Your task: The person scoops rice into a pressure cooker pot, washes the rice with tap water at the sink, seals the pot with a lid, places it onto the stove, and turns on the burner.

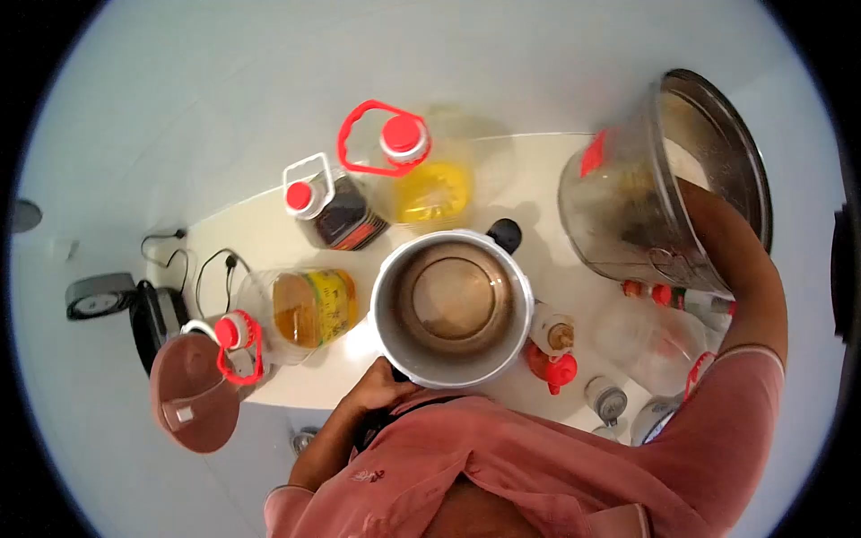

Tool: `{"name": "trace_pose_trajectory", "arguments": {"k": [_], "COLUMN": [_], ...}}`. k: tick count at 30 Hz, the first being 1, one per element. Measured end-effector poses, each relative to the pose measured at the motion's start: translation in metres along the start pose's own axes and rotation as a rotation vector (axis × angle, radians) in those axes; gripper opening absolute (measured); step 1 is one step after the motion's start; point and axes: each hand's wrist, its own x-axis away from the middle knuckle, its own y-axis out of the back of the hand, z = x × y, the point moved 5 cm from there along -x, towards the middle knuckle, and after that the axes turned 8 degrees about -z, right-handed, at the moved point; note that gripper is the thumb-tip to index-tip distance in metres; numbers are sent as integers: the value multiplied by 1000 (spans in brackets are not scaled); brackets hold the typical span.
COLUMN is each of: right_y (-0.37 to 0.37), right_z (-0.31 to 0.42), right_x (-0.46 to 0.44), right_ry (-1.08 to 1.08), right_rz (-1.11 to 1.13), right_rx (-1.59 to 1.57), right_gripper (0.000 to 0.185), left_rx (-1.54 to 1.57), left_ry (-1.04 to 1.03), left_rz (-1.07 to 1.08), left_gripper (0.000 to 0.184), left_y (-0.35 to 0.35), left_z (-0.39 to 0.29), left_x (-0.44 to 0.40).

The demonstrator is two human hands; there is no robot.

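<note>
My left hand (381, 387) is closed on the black handle of a silver metal pot (452, 309), near my body. The pot looks empty, with a brownish inner bottom, and a black knob or second handle sticks out at its upper right. My right arm reaches into a large metal bin (619, 211) with a red label, at the right. That hand is inside the bin, hidden behind its wall. Something pale shows inside the bin's mouth.
Behind the pot stand a red-handled oil jug (435, 193) and a dark bottle (341, 220). Left are another oil jug (309, 309), a brown lid-like object (193, 394) and cords. Small red-capped bottles (556, 359), a jar (607, 399) and a clear jug (650, 345) are right.
</note>
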Motion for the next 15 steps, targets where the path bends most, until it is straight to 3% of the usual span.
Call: {"name": "trace_pose_trajectory", "arguments": {"k": [7, 9, 10, 12, 15], "right_y": [24, 39, 47, 62, 75], "right_z": [8, 5, 7, 8, -5], "right_x": [40, 59, 72, 100, 124], "right_ry": [136, 166, 184, 184, 229], "right_rz": [178, 157, 146, 120, 55], "right_rx": [-613, -826, -945, -1116, -1243], "right_gripper": [40, 40, 40, 35, 38], "left_rx": [-34, -20, -27, 15, 56], "left_ry": [114, 187, 71, 164, 193], "left_rz": [7, 34, 16, 51, 85], "left_gripper": [23, 23, 23, 12, 18], "left_y": [4, 2, -2, -2, -5], "left_z": [27, 14, 11, 8, 8], "left_x": [1, 3, 1, 6, 4]}}
